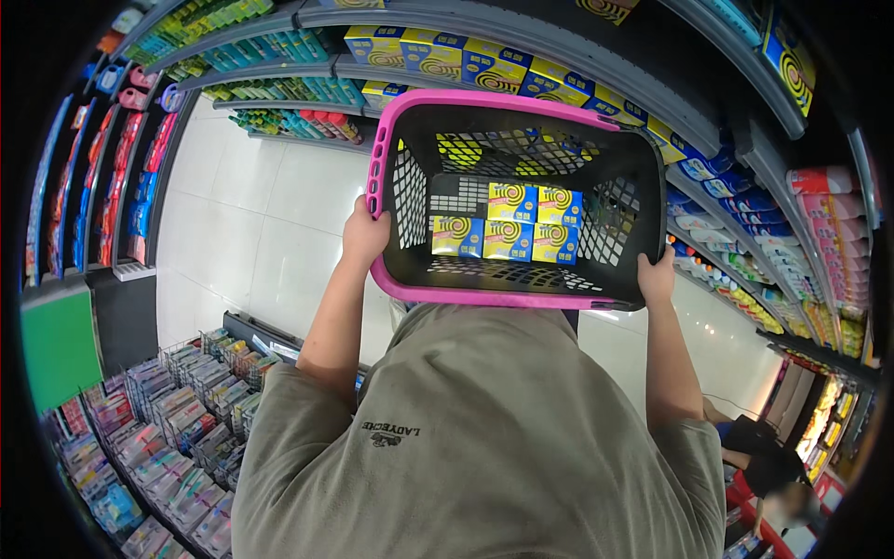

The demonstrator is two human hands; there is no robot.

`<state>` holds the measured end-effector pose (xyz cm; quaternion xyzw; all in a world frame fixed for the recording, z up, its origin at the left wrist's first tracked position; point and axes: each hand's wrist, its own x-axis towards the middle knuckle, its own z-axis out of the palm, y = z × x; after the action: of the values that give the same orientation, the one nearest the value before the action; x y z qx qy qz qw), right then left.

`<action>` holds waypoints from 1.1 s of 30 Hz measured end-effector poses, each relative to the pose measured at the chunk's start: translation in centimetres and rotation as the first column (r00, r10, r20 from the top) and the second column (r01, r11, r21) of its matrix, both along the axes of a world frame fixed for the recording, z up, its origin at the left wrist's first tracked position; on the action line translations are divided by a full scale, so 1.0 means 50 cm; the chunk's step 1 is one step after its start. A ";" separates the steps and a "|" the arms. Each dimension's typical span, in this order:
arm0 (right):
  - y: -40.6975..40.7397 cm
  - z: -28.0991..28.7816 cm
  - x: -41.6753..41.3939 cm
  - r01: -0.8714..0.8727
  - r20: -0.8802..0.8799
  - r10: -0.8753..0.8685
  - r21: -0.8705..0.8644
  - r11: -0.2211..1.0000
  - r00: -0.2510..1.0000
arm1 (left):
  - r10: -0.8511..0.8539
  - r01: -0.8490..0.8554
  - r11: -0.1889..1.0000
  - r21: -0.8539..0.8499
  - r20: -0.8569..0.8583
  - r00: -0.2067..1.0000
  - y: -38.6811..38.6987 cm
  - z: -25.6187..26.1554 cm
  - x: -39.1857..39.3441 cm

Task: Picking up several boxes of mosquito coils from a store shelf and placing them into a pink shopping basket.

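Observation:
A black plastic shopping basket (412,276) with a pink handle (489,100) folded along its rim is held level in front of my body. My left hand (364,234) grips the pink-edged left end. At the opposite end, my right hand (656,272) has its thumb over the black rim and its fingers mostly hidden outside. Several yellow-and-blue boxes (508,241) lie on the basket's lattice floor, in two rows toward its right. Matching boxes show dimly through the far mesh wall.
Ahead, a grey store shelf (531,52) carries similar yellow-and-blue boxes (433,54) and green bottles (265,49). Bottles (754,209) fill shelving at right. Wire bins of small packaged goods (188,405) stand close behind on the left. Another person (765,454) is at lower right.

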<state>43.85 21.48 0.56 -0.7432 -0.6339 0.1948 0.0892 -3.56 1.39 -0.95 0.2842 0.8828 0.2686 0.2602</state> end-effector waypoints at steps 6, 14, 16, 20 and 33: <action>0.018 -0.012 0.004 -0.051 0.048 0.051 -0.008 0.999 0.998 | 0.024 -0.024 1.000 -0.007 -0.012 1.000 -0.019 -0.009 -0.001; 0.056 -0.010 -0.013 -0.054 0.060 0.057 -0.048 0.997 0.997 | 0.073 -0.046 0.986 0.158 -0.167 0.983 -0.020 -0.020 0.029; 0.050 -0.016 -0.025 0.015 0.106 -0.016 0.007 1.000 0.994 | 0.042 0.002 0.983 0.183 -0.237 0.971 -0.020 -0.016 0.030; 0.058 -0.038 -0.004 -0.009 0.088 0.005 0.038 0.999 0.996 | 0.025 -0.009 0.997 0.081 -0.202 0.979 -0.014 -0.002 0.034; 0.053 -0.037 -0.011 -0.020 0.095 0.015 0.055 0.998 0.995 | 0.022 -0.008 0.998 0.058 -0.235 0.972 -0.012 -0.013 0.029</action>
<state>43.32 24.11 -1.30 -0.7432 -0.6491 0.1423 0.0780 -2.11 0.79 -1.63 0.3147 0.9016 0.2598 0.1437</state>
